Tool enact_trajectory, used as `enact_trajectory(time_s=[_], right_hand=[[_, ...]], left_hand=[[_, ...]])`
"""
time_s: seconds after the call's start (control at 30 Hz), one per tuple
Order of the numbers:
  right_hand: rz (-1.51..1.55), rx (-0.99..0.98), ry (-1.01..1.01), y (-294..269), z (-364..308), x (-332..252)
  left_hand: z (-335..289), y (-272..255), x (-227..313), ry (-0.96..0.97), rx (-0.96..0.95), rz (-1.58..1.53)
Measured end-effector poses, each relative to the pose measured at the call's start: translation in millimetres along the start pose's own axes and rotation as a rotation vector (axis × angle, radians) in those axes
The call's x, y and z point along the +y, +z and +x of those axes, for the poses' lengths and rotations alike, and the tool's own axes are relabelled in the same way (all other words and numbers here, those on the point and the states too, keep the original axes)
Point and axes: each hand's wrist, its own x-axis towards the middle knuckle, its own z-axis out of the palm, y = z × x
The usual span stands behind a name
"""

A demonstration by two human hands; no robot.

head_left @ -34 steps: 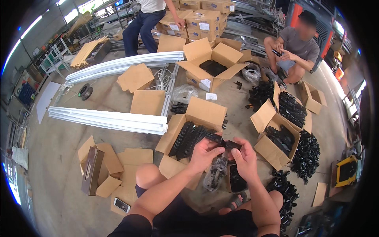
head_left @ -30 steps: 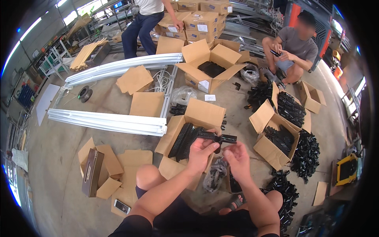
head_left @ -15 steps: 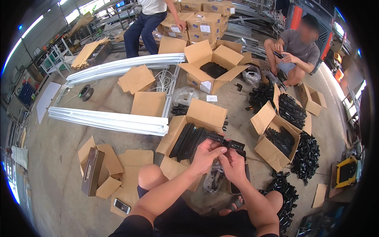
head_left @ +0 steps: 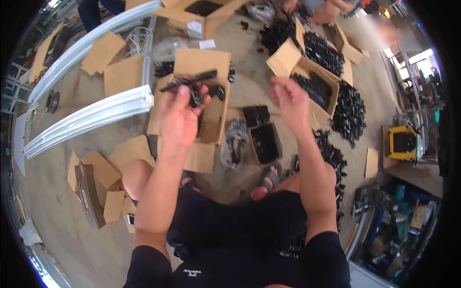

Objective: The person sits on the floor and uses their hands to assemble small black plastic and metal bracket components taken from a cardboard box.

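At centre-left of the frame, the left hand (head_left: 179, 120) is raised over an open cardboard box (head_left: 201, 61), its thumb and fingers gripping black plastic pieces (head_left: 205, 75), one long and thin, lying slantwise across the fingers. The right hand (head_left: 292, 103), right of centre, has its fingers curled together in front of another open carton (head_left: 284, 57); whether they pinch anything I cannot tell. Between the hands, lower down, a clear plastic bag (head_left: 234, 144) lies on the floor (head_left: 218, 185).

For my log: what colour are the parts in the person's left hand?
Black. The parts in the left hand show best in the head view.
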Motion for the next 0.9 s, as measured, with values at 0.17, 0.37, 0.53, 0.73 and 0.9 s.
enact_trajectory(time_s=[0.17, 0.37, 0.53, 0.73, 0.9], right_hand=[[0.106, -0.060, 0.149, -21, 19, 41], [-0.644, -0.300, 0.266, -14, -9, 173], [-0.977, -0.485, 0.424, 6, -63, 235], [-0.987, -0.540, 0.422, 37, -87, 260], [-1.150, -0.600, 0.258, 59, -103, 292]], left_hand=[[0, 1, 12, 0.002, 0.007, 0.003], [2, -6, 11, -0.075, 0.039, -0.011], [3, -6, 14, -0.097, 0.037, 0.029], [2, -4, 19, -0.149, 0.026, 0.025], [9, -2, 19, -0.183, 0.054, 0.094]])
